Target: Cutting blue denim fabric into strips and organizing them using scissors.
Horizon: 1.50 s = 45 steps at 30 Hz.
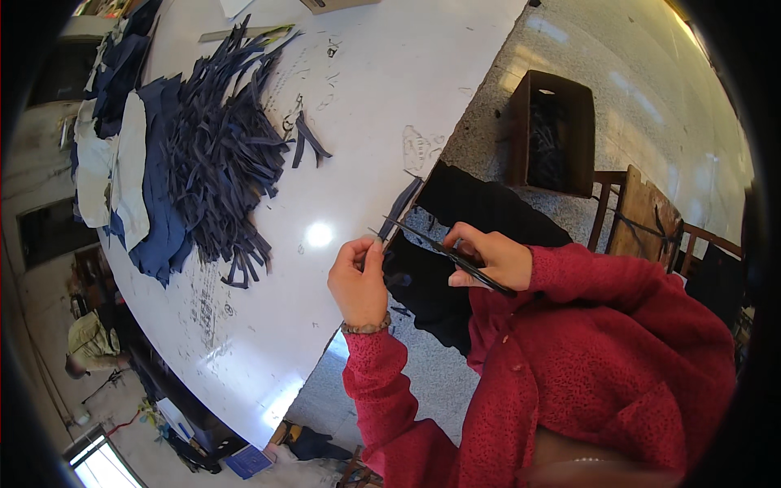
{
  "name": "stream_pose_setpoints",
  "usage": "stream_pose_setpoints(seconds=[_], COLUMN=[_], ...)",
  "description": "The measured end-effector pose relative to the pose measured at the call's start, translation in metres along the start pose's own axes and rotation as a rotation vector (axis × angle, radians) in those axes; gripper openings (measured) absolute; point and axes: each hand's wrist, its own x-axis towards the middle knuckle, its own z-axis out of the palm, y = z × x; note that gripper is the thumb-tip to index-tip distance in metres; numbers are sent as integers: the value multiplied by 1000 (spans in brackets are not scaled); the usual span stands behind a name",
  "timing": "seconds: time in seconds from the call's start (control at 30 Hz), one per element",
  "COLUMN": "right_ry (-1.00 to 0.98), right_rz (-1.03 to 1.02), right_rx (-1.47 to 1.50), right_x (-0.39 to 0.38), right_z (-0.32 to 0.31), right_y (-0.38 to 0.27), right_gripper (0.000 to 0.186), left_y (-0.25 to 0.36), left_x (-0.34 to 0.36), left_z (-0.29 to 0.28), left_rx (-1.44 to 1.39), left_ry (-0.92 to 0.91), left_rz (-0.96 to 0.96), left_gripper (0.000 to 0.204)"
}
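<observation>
White table (382, 89) behind — left hand (359, 281) pinches a navy strip (401, 207) above its fingers (373, 250); right hand (488, 256) grips scissors (443, 248).

You wear a red textured knit top w/ long sleeves; beaded bracelet (366, 328) on your left wrist, approx 6 o'clock.

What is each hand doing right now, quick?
Left hand: fingers pinched shut on a dark blue fabric strip.
Right hand: closed on black scissors, blades at the strip.
</observation>
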Motion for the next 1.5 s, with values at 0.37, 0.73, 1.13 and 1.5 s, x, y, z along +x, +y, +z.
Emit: stream_pose_setpoints(seconds=[0.37, 0.73, 1.13, 1.5], right_ry=[-112, -3, 52, 122], right_rz=[6, -30, 49, -60], right_rx=[63, -64, -21, -222], right_x=[-10, -8, 8, 18], right_z=[17, 29, 39, 31], right_y=[10, 4, -14, -8], right_gripper=[47, 38, 43, 50], left_y=[-10, -2, -3, -4], left_x=[5, 7, 6, 9], left_z=[-2, -7, -9, -10], left_rx=[-42, -100, -135, -169], left_ry=[0, -83, -94, -104], left_rz=[32, -35, -40, -43], left_gripper=[14, 14, 14, 13])
